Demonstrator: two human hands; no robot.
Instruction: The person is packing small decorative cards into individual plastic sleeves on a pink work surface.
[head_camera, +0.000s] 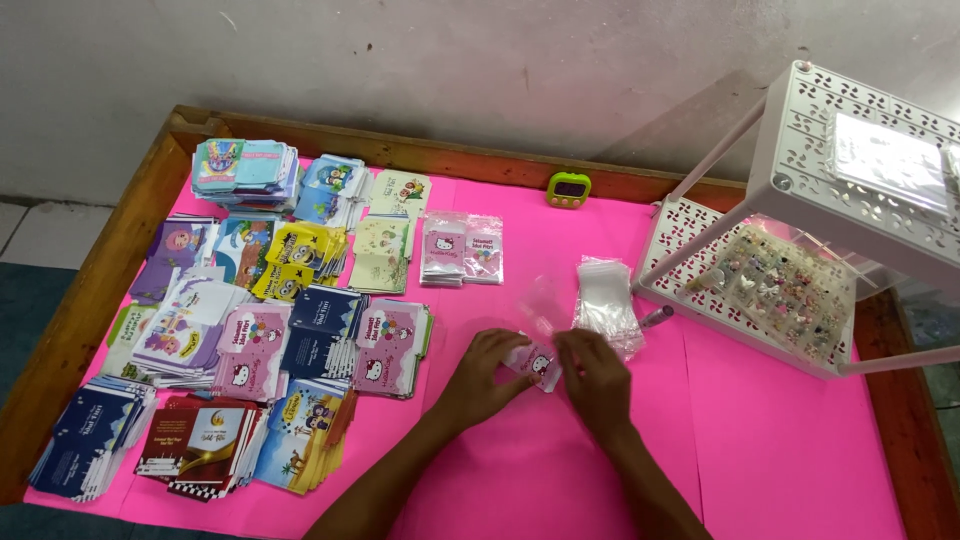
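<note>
Crowding hands (540, 372): envelope stacks (250, 330), plastic sleeves (607, 300).

Person's own body: two bare forearms; left hand (483, 375) and right hand (596, 377) ungloved; no sleeves, rings or watch visible.

We identify a small home packing station, not a shop floor: a wood-framed tabletop (100, 280) covered in pink paper, stacks of printed envelopes (250, 330) sorted by design, clear plastic sleeves (607, 305), a white plastic rack (800, 200) (charms inside), bare plaster wall (400, 70).
</note>
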